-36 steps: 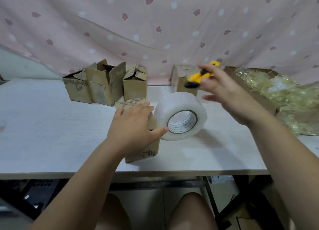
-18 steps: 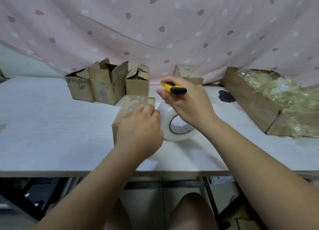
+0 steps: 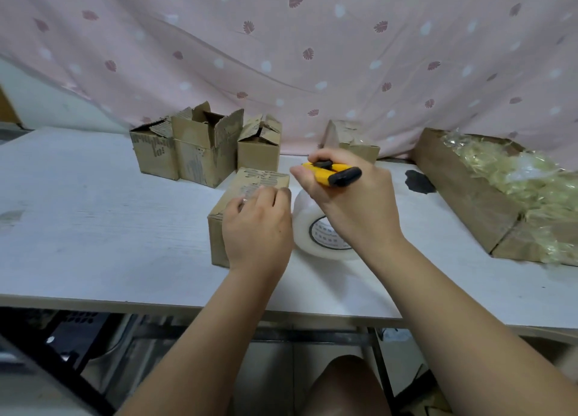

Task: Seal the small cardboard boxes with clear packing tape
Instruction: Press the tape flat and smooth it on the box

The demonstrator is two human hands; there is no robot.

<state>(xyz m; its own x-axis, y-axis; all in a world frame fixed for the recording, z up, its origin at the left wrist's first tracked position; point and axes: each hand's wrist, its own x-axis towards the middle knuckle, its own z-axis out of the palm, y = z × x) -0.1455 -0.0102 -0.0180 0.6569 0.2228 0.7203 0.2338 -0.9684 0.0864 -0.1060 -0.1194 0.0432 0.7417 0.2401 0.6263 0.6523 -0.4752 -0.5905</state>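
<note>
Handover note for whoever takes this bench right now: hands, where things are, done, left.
Left hand rests on top of the closed cardboard box mid-table.
Right hand grips the yellow utility knife above the clear tape roll, which stands on edge just right of that box.
Done: this box's flaps are shut; whether tape is on it cannot be told.
Left: probably tape and cut here, then close and seal the three open-flapped boxes at the back left.
</note>
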